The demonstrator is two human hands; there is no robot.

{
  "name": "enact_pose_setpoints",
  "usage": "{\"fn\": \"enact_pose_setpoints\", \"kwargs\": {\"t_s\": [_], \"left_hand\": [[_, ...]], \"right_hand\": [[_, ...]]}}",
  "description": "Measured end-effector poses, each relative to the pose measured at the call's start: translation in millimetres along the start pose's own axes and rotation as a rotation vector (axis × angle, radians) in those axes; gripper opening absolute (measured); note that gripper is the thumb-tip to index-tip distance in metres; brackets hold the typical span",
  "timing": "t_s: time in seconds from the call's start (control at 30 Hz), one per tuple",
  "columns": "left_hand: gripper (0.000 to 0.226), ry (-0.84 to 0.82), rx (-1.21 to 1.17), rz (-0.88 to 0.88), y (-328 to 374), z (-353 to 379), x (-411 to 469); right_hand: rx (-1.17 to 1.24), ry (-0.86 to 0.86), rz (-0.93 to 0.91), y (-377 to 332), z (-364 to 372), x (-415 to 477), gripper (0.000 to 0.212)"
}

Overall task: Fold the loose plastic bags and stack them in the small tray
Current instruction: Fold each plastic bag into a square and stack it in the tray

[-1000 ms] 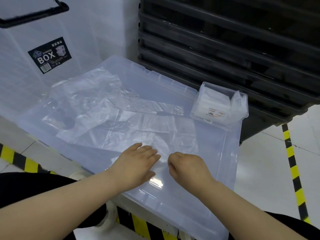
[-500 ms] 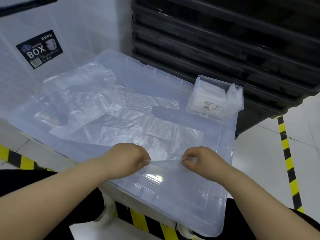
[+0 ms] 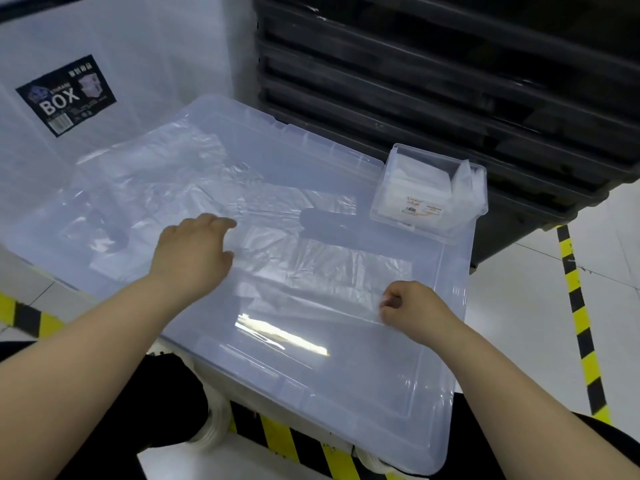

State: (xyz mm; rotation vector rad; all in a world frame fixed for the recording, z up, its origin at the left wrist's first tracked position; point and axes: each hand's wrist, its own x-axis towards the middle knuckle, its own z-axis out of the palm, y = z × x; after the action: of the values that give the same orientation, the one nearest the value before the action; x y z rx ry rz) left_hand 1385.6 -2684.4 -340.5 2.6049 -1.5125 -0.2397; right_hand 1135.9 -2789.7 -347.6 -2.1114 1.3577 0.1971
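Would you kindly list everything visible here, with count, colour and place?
bin lid: one, clear bluish, centre
loose bags: several, clear, lid's far left
held bag: one, clear, lid's middle
small tray: one, clear, lid's far right corner
folded bags: a stack, whitish, inside tray
crates: a stack, black, behind right
storage box: one, translucent white, rear left
hazard tape: yellow-black stripes, floor
left hand: resting on loose bags
right hand: pinching held bag's edge

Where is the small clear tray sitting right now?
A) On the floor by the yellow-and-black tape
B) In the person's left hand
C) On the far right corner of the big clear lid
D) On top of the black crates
C: the small tray rests on the far right corner of the clear lid, just in front of the black crates.
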Motion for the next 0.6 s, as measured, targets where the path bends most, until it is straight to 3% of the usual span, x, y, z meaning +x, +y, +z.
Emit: {"fn": "enact_pose_setpoints", "kwargs": {"t_s": [0.1,0.17,0.23,0.33,0.43,0.6], "left_hand": [[0.041,0.253,-0.077,0.303,19,14,-6],[0.044,0.2,-0.038,0.483,40,29,-17],[0.054,0.01,0.016,0.591,62,38,-30],[0.095,-0.223,0.019,0.552,72,48,-35],[0.124,-0.301,0.006,0.534,69,60,-26],[0.133,-0.354,-0.004,0.547,67,60,-26]], "right_hand": [[0.0,0.0,0.015,0,1,1,0.027],[0.002,0.007,0.02,0,2,0,0.025],[0.011,0.011,0.027,-1,2,-1,0.022],[0.093,0.013,0.048,-1,1,-1,0.013],[0.44,-0.033,0.164,-1,-8,-8,0.015],[0.565,-0.118,0.217,11,-17,-13,0.009]]}}
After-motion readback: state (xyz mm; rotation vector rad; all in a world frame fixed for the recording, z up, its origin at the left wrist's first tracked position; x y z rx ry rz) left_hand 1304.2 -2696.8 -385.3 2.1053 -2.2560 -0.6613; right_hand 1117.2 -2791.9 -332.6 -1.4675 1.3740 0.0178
